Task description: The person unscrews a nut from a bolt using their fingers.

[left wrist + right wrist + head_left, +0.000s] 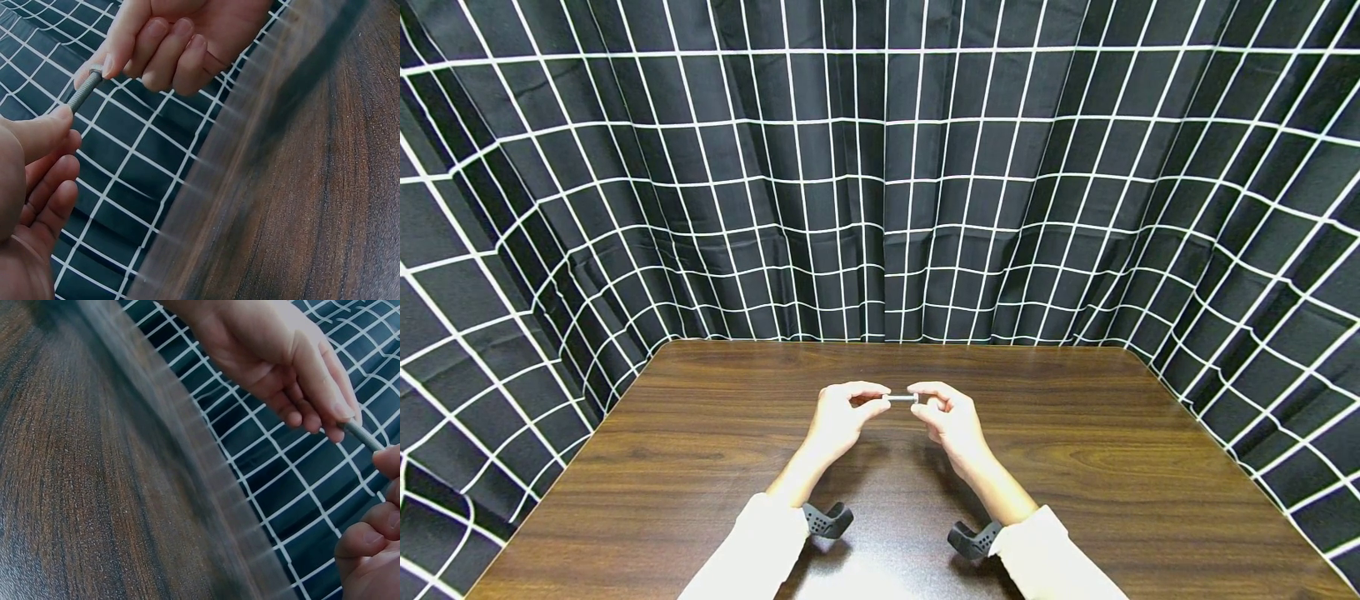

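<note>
A grey metal bolt (901,398) is held level above the table, spanning the gap between both hands. My left hand (838,421) pinches its left end between thumb and fingers. At the other end, the thumb and index finger of my right hand (957,423) grip the wider head. The left wrist view shows the threaded shank of the bolt (85,92) running from the left thumb up to the head at the right fingertips. Less of the bolt (362,435) shows in the right wrist view. The fingers cover both of its ends.
A brown wood-grain table (700,433) lies under the hands. Black curtains with a white grid (880,183) stand behind it and along both sides. Dark perforated bands (829,521) are on both wrists, beside white sleeves (752,542).
</note>
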Action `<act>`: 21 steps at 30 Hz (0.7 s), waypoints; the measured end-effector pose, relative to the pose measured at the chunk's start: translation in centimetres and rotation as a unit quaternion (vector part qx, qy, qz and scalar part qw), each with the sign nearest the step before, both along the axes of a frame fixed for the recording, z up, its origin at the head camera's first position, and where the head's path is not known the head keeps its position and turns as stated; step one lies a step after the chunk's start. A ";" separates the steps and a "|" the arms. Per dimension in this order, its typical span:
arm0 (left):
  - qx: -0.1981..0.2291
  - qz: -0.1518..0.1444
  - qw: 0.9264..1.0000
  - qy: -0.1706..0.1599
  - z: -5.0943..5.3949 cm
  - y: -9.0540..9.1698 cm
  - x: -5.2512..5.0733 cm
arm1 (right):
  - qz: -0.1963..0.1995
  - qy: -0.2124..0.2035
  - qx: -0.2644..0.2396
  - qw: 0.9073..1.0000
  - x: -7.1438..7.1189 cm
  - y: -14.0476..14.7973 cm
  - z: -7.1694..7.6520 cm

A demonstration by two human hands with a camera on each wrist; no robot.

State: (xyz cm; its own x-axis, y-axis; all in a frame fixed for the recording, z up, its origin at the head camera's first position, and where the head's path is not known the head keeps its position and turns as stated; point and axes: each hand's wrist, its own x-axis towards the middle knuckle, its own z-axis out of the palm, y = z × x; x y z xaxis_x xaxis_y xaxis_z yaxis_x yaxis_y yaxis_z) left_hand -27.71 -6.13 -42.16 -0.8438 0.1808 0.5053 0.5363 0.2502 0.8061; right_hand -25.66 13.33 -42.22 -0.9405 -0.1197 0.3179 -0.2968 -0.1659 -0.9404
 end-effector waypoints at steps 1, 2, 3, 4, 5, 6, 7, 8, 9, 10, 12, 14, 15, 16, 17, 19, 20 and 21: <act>-0.001 -0.001 1.000 0.000 0.0 0.0 0.0 | -0.001 -0.001 0.001 1.000 0.0 0.0 0.0; -0.002 -0.001 1.000 0.001 0.0 0.0 0.0 | -0.002 -0.002 0.003 1.000 0.0 0.0 0.0; -0.002 -0.001 1.000 0.001 0.0 0.0 0.0 | -0.004 -0.004 0.004 1.000 0.0 0.0 0.0; -0.003 -0.001 1.000 0.003 0.0 0.0 0.0 | -0.006 -0.006 0.007 1.000 0.0 -0.1 0.0; -0.004 -0.001 1.000 0.004 0.0 0.0 0.0 | -0.008 -0.009 0.009 1.000 0.0 -0.1 0.0; -0.006 0.000 1.000 0.006 0.0 0.0 0.0 | -0.012 -0.012 0.011 1.000 0.0 -0.1 0.0; -0.006 0.000 1.000 0.008 0.0 0.0 0.0 | -0.018 -0.017 0.014 1.000 0.0 -0.1 0.0; -0.006 0.000 1.000 0.008 0.0 0.0 0.0 | -0.026 -0.024 0.015 0.999 0.0 -0.2 0.0; -0.006 0.000 1.000 0.010 0.0 0.0 0.0 | -0.034 -0.030 0.016 0.999 0.0 -0.2 0.0; -0.006 0.000 1.000 0.012 0.0 0.0 0.0 | -0.044 -0.038 0.017 0.998 -0.1 -0.2 0.0; -0.004 -0.002 1.000 0.011 -0.1 0.0 0.1 | -0.064 -0.055 0.024 0.996 -0.1 -0.3 0.0; 0.000 -0.006 1.000 0.011 -0.1 0.0 0.1 | -0.079 -0.070 0.030 0.994 -0.1 -0.3 0.1; 0.002 -0.008 1.000 0.010 -0.1 0.1 0.1 | -0.083 -0.074 0.033 0.993 -0.1 -0.3 0.1; 0.003 -0.010 1.000 0.007 -0.1 0.1 0.1 | -0.086 -0.079 0.037 0.993 -0.1 -0.3 0.1; 0.005 -0.011 1.000 0.006 -0.2 0.1 0.1 | -0.086 -0.081 0.041 0.992 -0.1 -0.2 0.1; 0.006 -0.013 1.000 0.002 -0.1 0.1 0.1 | -0.084 -0.087 0.044 0.992 -0.1 -0.2 0.1; 0.005 -0.013 1.000 0.001 -0.1 0.1 0.1 | -0.082 -0.090 0.043 0.992 -0.1 -0.2 0.1; 0.004 -0.012 1.000 0.001 -0.1 0.2 0.1 | -0.079 -0.094 0.041 0.992 -0.1 -0.2 0.1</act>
